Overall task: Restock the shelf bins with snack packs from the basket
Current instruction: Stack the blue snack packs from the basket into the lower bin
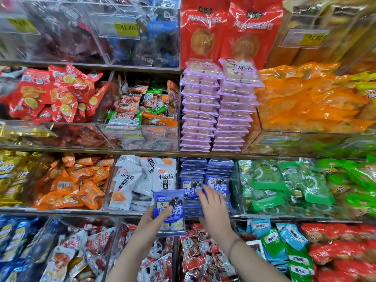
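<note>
My left hand (148,222) grips a blue snack pack (169,212) from below, its face toward me, in front of the third shelf. My right hand (213,208) reaches forward with straight fingers that touch the blue packs (217,185) standing upright in the clear shelf bin (235,192). More of the same blue packs lie stacked flat behind them (205,165). The basket is out of view.
Clear bins fill the shelves: white packs (142,180) left of the blue bin, green packs (284,184) to its right, orange packs (75,184) further left. Purple trays (217,110) are stacked on the shelf above. Red and blue packets fill the bins below.
</note>
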{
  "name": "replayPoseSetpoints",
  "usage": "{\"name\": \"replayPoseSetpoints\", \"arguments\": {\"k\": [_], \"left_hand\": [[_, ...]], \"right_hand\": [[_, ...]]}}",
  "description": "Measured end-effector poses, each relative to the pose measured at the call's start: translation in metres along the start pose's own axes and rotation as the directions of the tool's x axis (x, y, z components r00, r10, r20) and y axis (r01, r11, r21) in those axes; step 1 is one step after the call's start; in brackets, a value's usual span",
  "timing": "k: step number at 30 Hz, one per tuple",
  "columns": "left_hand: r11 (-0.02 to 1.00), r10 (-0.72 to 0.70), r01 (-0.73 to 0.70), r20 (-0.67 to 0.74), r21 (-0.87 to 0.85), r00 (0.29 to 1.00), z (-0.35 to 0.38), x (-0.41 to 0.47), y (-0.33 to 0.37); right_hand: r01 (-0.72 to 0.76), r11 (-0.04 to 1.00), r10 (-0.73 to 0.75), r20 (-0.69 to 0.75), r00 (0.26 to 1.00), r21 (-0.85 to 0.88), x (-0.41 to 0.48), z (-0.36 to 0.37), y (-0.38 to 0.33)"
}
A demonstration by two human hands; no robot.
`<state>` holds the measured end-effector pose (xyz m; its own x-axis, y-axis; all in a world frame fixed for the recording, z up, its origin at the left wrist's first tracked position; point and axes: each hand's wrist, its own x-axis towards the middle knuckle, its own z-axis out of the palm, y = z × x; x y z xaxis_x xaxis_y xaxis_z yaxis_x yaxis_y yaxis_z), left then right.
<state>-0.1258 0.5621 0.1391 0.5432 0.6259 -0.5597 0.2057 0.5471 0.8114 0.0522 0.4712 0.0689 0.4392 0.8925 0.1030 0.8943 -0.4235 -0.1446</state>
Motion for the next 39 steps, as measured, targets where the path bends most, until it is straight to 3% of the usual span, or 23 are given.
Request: {"name": "replayPoseSetpoints", "arguments": {"k": [4, 8, 11, 18, 21, 23, 25, 27, 29, 31, 33, 35, 37, 39], "left_hand": [[1.000, -0.012, 0.012, -0.001, -0.012, 1.000, -0.002, 0.000, -0.002], [0.998, -0.008, 0.007, -0.022, -0.066, 1.000, -0.006, 0.004, -0.003], [0.997, -0.005, 0.003, -0.019, -0.079, 1.000, -0.006, 0.006, -0.004], [0.999, 0.010, -0.011, -0.032, -0.033, 0.999, -0.003, 0.006, -0.006], [0.999, 0.011, -0.011, -0.010, -0.052, 1.000, 0.002, 0.007, -0.007], [0.999, 0.037, -0.036, 0.005, -0.022, 0.999, 0.010, 0.010, -0.007], [1.000, 0.029, -0.028, 0.055, -0.007, 0.998, 0.023, 0.013, -0.008], [0.998, 0.049, -0.053, 0.091, 0.041, 0.995, 0.037, 0.017, -0.008], [0.967, 0.143, -0.156, 0.074, 0.202, 0.987, 0.050, 0.020, -0.006], [0.831, 0.340, -0.328, 0.057, 0.450, 0.939, 0.050, 0.021, -0.003], [0.487, 0.615, -0.451, 0.073, 0.748, 0.785, 0.036, 0.028, -0.011], [0.168, 0.716, -0.394, 0.163, 0.904, 0.679, 0.019, 0.033, -0.022], [0.042, 0.646, -0.332, 0.228, 0.942, 0.729, 0.002, 0.038, -0.035], [-0.042, 0.582, -0.294, 0.262, 0.955, 0.770, -0.009, 0.042, -0.047]], "right_hand": [[0.080, 0.952, -0.001, 0.260, 0.966, -0.295, 0.035, 0.003, 0.023], [0.164, 0.934, -0.074, 0.279, 0.957, -0.318, 0.037, 0.006, 0.054], [0.139, 0.939, -0.058, 0.256, 0.965, -0.315, 0.032, 0.013, 0.058], [0.103, 0.981, -0.053, 0.286, 0.957, -0.164, 0.026, 0.002, 0.053], [0.093, 0.990, -0.107, 0.136, 0.985, 0.106, 0.009, -0.014, 0.043], [0.009, 0.884, -0.025, 0.029, 0.999, 0.467, -0.009, -0.025, 0.025], [-0.127, 0.586, 0.112, 0.075, 0.991, 0.801, -0.022, -0.036, 0.002], [-0.247, 0.325, 0.179, 0.197, 0.964, 0.913, -0.026, -0.039, -0.015], [-0.306, 0.266, 0.243, 0.244, 0.939, 0.914, -0.023, -0.038, -0.018], [-0.321, 0.266, 0.306, 0.236, 0.922, 0.909, -0.017, -0.036, -0.012], [-0.345, 0.290, 0.381, 0.224, 0.897, 0.893, -0.007, -0.032, -0.005], [-0.362, 0.358, 0.443, 0.185, 0.877, 0.861, 0.007, -0.029, -0.002], [-0.379, 0.445, 0.456, 0.159, 0.876, 0.811, 0.022, -0.027, -0.006], [-0.363, 0.580, 0.377, 0.155, 0.913, 0.730, 0.033, -0.024, -0.012]]}}
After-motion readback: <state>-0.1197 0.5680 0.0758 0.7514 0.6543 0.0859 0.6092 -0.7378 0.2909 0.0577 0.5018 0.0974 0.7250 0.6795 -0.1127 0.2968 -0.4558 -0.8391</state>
